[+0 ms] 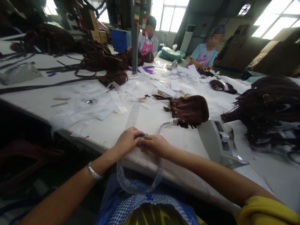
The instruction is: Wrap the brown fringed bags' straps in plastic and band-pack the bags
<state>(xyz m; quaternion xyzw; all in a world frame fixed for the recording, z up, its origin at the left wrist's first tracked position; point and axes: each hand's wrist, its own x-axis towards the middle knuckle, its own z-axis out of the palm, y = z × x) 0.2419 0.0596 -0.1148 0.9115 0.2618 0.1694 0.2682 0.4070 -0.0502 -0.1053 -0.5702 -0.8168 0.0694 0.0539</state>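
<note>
At the table's front edge my left hand point(129, 139) and my right hand point(156, 144) meet, both with closed fingers on one end of a plastic-wrapped strap point(126, 184). The strap is clear on the outside and hangs in a loop over my lap. Its other stretch runs up to a dark brown drawstring bag point(191, 109), which lies on its side beyond my right hand, with fringe along its lower edge. A small dark piece shows between my fingertips; its details are too small to tell.
A grey tape dispenser point(214, 140) stands right of the bag, beside a heap of brown fringed bags point(274, 109). Clear plastic and paper scraps point(110, 101) litter the white table point(150, 122). A metal post point(134, 40) rises beyond. Two people in pink aprons sit across.
</note>
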